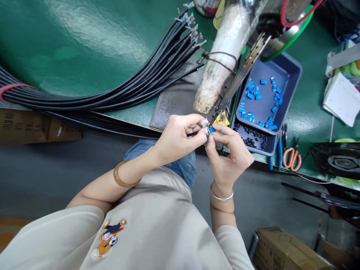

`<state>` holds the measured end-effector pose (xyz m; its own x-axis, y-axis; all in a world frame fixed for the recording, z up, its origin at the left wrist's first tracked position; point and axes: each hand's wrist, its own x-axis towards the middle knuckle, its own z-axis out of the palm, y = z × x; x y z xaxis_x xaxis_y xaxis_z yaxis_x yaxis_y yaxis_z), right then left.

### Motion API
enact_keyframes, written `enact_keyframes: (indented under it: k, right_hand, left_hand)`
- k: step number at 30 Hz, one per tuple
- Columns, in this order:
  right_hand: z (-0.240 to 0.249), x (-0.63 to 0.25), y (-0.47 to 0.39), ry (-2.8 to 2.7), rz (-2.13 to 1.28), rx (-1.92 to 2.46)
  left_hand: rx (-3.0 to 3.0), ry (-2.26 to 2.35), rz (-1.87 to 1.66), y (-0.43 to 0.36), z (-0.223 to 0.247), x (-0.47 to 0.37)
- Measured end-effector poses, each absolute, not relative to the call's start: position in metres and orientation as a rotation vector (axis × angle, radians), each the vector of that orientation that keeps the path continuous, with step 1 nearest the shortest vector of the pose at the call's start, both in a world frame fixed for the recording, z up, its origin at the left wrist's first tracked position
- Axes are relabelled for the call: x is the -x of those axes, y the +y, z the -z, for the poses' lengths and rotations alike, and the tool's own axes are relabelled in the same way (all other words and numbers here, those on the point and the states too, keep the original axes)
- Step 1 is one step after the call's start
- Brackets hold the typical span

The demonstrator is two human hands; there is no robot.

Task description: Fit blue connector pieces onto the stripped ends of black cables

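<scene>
My left hand (182, 137) is closed in a pinch on the end of a black cable (192, 133). Facing it, my right hand (229, 153) pinches a small blue connector (211, 129) at the cable's tip. Fingertips of both hands nearly meet below a metal soldering tool (239, 77) and a white wrapped duct (221, 60). A yellow piece (222, 119) lies just behind the fingers. Fine wires at the joint are too small to tell apart.
A bundle of black cables (112, 101) spans the green table (84, 37) on the left. To the right are a tray of blue connectors (292, 80), a tray of black parts (268, 150), orange-handled scissors (292, 159), blue-handled pliers (279, 152) and a fan (341, 162).
</scene>
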<state>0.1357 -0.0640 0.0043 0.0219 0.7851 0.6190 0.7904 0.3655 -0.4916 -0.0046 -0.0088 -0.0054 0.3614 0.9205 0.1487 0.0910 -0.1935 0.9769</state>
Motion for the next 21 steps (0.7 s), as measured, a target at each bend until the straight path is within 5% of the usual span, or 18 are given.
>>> enact_keyframes:
  k: [21]
  right_hand:
    - [-0.0040,-0.1354,-0.0646,-1.712,-0.035,1.409]
  left_hand:
    - [-1.516,0.907,-0.979,-0.0095,0.0078,0.0054]
